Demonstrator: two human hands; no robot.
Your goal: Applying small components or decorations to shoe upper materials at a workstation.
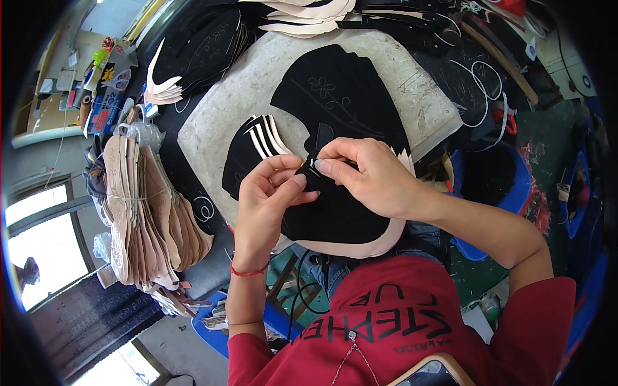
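Observation:
Black cut pieces (360, 96) with pale beige undersides, probably shoe uppers, lie fanned in a stack before me; the top one carries a stitched flower and vine outline. Over the stack's near part, my left hand (273, 190) curls with thumb and fingers pinched close to the black material. Facing it, my right hand (373, 177) is closed in a pinch, thumb against forefinger. Between the two sets of fingertips shows a small whitish bit (313, 164), too small to name. Pale strips (267, 138) edge the smaller black pieces at the left of the stack.
Under the pieces lies a worn grey slab (212, 128) on a black table. Tied bundles of beige pieces (138, 212) stand at left; more black pieces (199, 48) lie far left. White cord (479, 83) loops at right, above a blue bin (515, 193).

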